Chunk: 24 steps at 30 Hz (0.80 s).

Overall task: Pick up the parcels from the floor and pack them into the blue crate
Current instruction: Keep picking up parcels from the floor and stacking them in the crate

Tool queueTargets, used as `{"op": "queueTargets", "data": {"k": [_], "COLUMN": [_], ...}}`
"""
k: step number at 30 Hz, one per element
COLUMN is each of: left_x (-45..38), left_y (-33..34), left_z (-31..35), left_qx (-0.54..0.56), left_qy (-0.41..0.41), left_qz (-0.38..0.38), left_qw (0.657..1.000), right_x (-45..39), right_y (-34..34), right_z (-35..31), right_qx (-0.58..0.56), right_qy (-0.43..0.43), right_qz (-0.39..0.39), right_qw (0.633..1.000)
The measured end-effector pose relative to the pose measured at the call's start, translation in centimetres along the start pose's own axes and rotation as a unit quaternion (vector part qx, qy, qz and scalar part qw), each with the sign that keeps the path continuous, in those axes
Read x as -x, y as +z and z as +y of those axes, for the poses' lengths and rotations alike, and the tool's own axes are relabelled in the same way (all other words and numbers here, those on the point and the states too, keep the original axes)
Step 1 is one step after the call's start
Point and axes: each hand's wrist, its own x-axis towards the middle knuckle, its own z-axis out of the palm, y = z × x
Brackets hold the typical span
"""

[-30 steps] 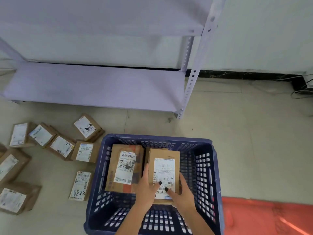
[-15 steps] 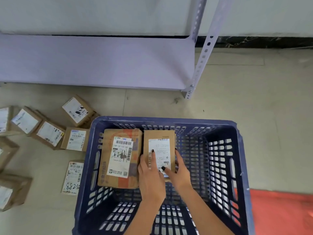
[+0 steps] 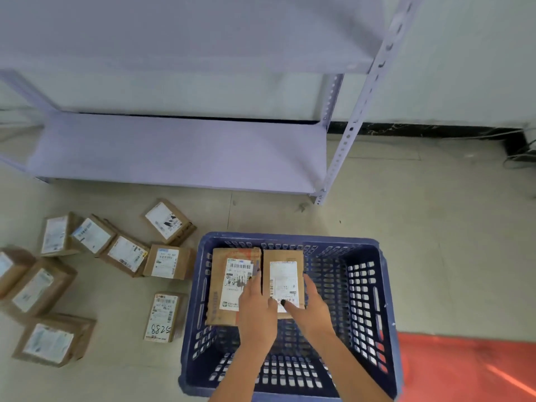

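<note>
The blue crate [image 3: 385, 288] stands on the floor in front of me. Two cardboard parcels lie side by side at its far left. The larger parcel [image 3: 224, 285] with a white label is on the left. The narrower parcel [image 3: 282, 271] is to its right, and both hands hold it. My left hand [image 3: 256, 309] grips its near left edge, fingers reaching between the two parcels. My right hand [image 3: 309, 307] clasps its right side, thumb on the label. Several more labelled parcels [image 3: 168, 262] are scattered on the floor left of the crate.
A lilac metal shelf rack [image 3: 179, 152] stands behind the crate, its perforated post [image 3: 342, 149] reaching the floor just beyond it. A red mat [image 3: 464, 369] lies at the right. Cables [image 3: 519, 155] run along the dark skirting at far right.
Both hands have lowered the narrower parcel deeper into the crate until it sits against the larger one. The camera first dipped toward the crate, then rose again.
</note>
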Motion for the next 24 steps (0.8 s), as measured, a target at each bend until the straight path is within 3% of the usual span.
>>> {"op": "queueTargets", "data": {"k": [7, 12, 16, 24], "left_x": [6.3, 13.1, 18.7, 27.4], "left_y": [-12.1, -19.5, -24.4, -31.5], "left_z": [5.1, 5.2, 4.0, -1.4], "left_qx": [0.092, 0.116, 0.150, 0.149], "left_qy": [-0.025, -0.035, -0.083, -0.079], "left_qz": [0.018, 0.033, 0.044, 0.068], "left_qw": [0.995, 0.992, 0.984, 0.983], "right_x": [11.5, 19.5, 25.2, 34.5], "right_y": [0.1, 1.3, 3.3, 8.3], "right_z": [-9.8, -14.6, -16.4, -17.7], "right_qx": [-0.071, -0.024, 0.005, 0.009], "right_qy": [-0.015, -0.053, -0.088, -0.114], "right_qz": [0.023, 0.034, 0.015, -0.012], "right_qw": [0.997, 0.998, 0.996, 0.993]}}
